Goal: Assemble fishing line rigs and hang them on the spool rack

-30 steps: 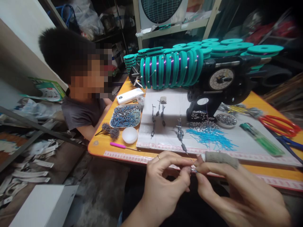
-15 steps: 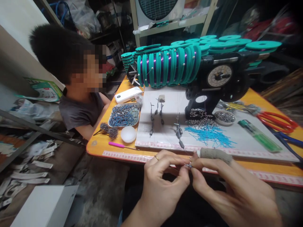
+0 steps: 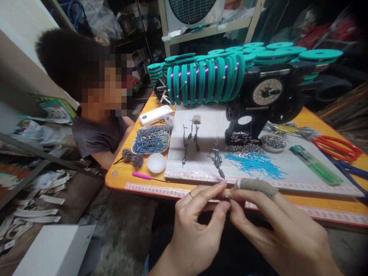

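My left hand [image 3: 198, 224], wearing a gold ring, is closed in a pinch near the table's front edge. Facing it, my right hand [image 3: 276, 222] is pinched too, with a grey wrap [image 3: 258, 186] around one finger. A small shiny metal piece [image 3: 226, 196] lies between the fingertips of both hands; its exact kind is too small to tell. Just above them, a dark oval weight [image 3: 221, 173] hangs in a cluster of grey and dark parts on thin line. Blue thin tubes [image 3: 253, 165] and small silvery metal bits [image 3: 244, 145] lie on the white board behind.
Teal spools [image 3: 204, 80] of purple line sit on a black machine [image 3: 247, 122]. A tray of blue-grey parts [image 3: 151, 138], a white cup [image 3: 156, 163], a pink-handled tool [image 3: 142, 176] and a dish of metal bits [image 3: 273, 143] stand around. Another person [image 3: 97, 134] sits at left.
Both hands have shifted slightly, and my left index finger has lifted a little above the small metal piece. The pinch between the hands remains.
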`<state>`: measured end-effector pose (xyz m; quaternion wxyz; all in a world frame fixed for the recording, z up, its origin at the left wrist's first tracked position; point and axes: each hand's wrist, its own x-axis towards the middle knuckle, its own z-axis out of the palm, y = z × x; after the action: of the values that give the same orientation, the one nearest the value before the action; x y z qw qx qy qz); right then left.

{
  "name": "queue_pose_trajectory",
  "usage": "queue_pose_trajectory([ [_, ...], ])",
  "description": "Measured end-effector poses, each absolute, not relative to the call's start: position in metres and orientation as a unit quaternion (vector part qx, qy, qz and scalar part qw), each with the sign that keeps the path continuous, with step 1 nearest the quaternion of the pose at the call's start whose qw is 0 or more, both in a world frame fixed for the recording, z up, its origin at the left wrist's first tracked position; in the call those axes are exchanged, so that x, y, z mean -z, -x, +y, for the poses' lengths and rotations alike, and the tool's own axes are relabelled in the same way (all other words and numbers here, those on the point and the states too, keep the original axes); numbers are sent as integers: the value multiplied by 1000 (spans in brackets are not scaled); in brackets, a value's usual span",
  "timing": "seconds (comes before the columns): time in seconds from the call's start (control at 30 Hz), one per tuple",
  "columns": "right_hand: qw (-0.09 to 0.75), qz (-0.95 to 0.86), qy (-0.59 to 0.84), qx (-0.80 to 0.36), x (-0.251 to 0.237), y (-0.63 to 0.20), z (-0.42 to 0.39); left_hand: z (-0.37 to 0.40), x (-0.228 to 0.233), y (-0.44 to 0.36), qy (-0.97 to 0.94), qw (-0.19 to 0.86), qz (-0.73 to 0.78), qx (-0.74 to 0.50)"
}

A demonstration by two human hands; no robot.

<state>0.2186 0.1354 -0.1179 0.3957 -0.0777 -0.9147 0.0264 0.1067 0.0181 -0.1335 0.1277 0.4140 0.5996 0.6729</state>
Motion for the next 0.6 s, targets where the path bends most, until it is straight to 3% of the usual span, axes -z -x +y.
queue_pose_trajectory([
  [0.13,393,-918,52,26,121,-219,134,20,131,-109,-374,171,581,-702],
  [0.3,416,-907,63,4,120,-214,131,19,132,-101,-366,125,612,-690],
  [0.47,427,-901,77,2,117,-213,131,3,133,-90,-408,-77,645,-641],
  [0.6,409,-911,46,22,119,-214,134,-4,127,-94,-534,-227,636,-509],
])
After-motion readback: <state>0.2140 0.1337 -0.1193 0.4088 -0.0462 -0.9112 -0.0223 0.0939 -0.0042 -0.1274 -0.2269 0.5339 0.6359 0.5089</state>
